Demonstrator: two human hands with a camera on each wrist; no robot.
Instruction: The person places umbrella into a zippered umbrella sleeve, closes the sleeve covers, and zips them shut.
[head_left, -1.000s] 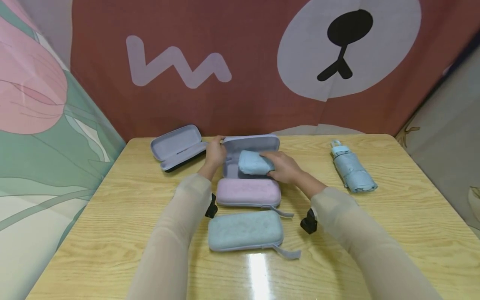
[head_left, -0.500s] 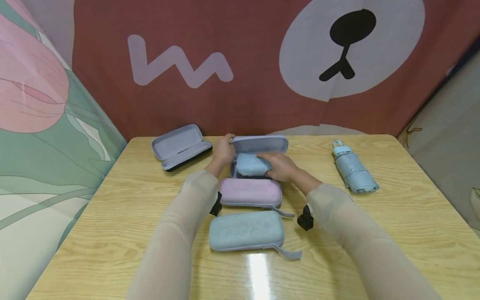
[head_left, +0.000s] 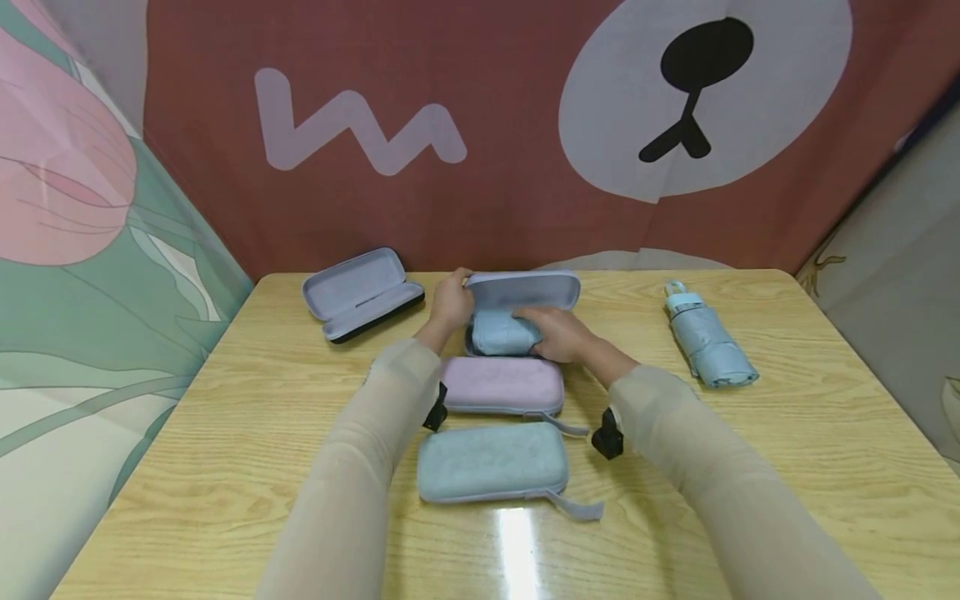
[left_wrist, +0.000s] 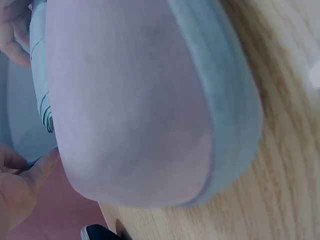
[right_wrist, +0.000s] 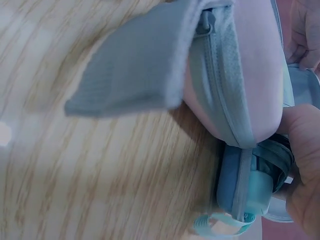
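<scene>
A folded light blue umbrella [head_left: 501, 333] lies over the base of an open case with a grey lining [head_left: 525, 290]. My right hand [head_left: 562, 333] grips the umbrella at its right part, thumb and fingers around it. In the right wrist view its pale teal handle [right_wrist: 260, 192] sticks out beyond that hand, with a wrist loop below. My left hand [head_left: 452, 302] pinches the upper left rim of the case's lid. Directly in front of this case lies a closed pink case [head_left: 502, 385], which covers much of the left wrist view.
Nearer to me rests a closed blue-green case [head_left: 491, 462] with a grey strap. At the back left stands an open, grey-lined glasses case [head_left: 363, 308]. A second folded light blue umbrella [head_left: 708, 342] lies at the right of the wooden table [head_left: 187, 467]. Printed cloth hangs behind.
The open case has shifted right along with my left hand. My right hand has moved the umbrella slightly left and lower into the case.
</scene>
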